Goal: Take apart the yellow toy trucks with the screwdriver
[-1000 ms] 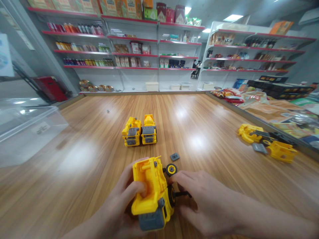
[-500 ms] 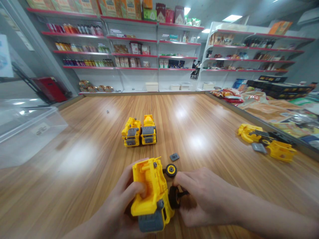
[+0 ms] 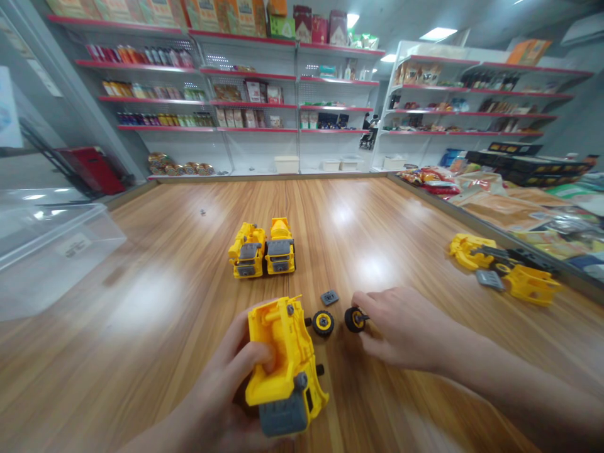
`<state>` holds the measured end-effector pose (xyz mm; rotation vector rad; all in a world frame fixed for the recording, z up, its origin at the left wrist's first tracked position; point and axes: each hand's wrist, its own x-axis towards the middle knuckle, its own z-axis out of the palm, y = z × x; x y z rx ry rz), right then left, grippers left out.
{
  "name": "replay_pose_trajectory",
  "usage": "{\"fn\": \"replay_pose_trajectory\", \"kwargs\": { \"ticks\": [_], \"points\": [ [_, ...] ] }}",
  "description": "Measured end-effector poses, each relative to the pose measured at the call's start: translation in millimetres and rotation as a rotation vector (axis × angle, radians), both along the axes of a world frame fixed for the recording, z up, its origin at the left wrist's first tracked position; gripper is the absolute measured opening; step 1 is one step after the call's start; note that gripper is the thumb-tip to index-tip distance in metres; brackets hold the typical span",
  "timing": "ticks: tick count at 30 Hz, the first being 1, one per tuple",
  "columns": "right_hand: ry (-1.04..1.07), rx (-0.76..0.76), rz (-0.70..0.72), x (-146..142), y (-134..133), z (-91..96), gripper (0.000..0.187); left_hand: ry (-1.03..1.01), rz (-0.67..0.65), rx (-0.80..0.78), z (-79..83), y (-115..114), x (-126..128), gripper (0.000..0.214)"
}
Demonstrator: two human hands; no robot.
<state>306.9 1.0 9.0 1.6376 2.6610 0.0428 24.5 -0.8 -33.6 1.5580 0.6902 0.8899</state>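
Observation:
My left hand is wrapped round a yellow toy dump truck with a grey cab top, its thumb inside the tipping bed. Two dark axle stubs jut from the truck's right side, bare of wheels. A black toy wheel with a yellow hub lies on the table beside the front stub. Right of it, my right hand is closed at another black-and-yellow wheel. A short dark rod at that wheel's hub is partly hidden by the fingers. A small grey plate rests just beyond.
Two yellow toy trucks stand side by side farther back. Yellow and grey toy parts lie near the table's right edge. A clear plastic bin is at the left. Packaged goods lie beyond the right edge; stocked shelves stand behind.
My right hand has moved away from the truck, to the right and farther back, taking a wheel off its side. The truck in my left hand stays nearly where it was.

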Motion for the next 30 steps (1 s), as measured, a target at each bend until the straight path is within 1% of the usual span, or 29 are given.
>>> {"fn": "replay_pose_trajectory", "kwargs": {
  "ticks": [2,4,7,10,12,15,17,19,23,27,30],
  "points": [
    [0.006,-0.003,0.015,0.4,-0.7,-0.7,0.015,-0.042,-0.031,-0.083,3.1,-1.2,0.1,0.043],
    [0.029,-0.004,0.025,-0.6,-2.2,0.1,0.02,-0.046,-0.039,-0.108,2.3,-3.5,-0.5,0.049],
    [0.035,-0.001,0.005,-2.3,-3.4,1.7,0.018,-0.008,-0.022,-0.072,-3.7,-7.7,-2.1,0.053],
    [0.023,-0.001,-0.013,-3.3,-3.1,1.9,0.013,0.074,0.056,0.115,-9.2,-8.7,-4.3,0.058],
    [0.036,0.0,-0.02,-4.1,-2.9,1.6,0.012,0.105,0.099,0.22,-10.7,-6.3,-5.8,0.056],
    [0.073,-0.004,-0.026,-6.0,-3.7,1.9,0.011,0.145,0.078,0.327,-9.7,0.5,-7.7,0.055],
    [0.097,-0.014,-0.024,-7.2,-4.4,2.3,0.011,0.196,0.056,0.429,-8.7,5.0,-9.4,0.058],
    [0.116,-0.028,-0.019,-7.9,-4.7,2.0,0.01,0.253,0.032,0.494,-8.8,7.6,-11.8,0.06],
    [0.144,-0.064,-0.018,-8.0,-3.4,-2.2,0.009,0.302,0.018,0.49,-12.3,6.8,-15.4,0.062],
    [0.192,-0.076,-0.018,-7.9,-2.0,-6.8,0.011,0.261,0.027,0.439,-14.4,5.7,-14.5,0.061],
    [0.261,-0.066,-0.017,-9.4,-2.6,-7.3,0.013,0.257,0.015,0.433,-15.0,7.0,-14.6,0.066]
  ]
}}
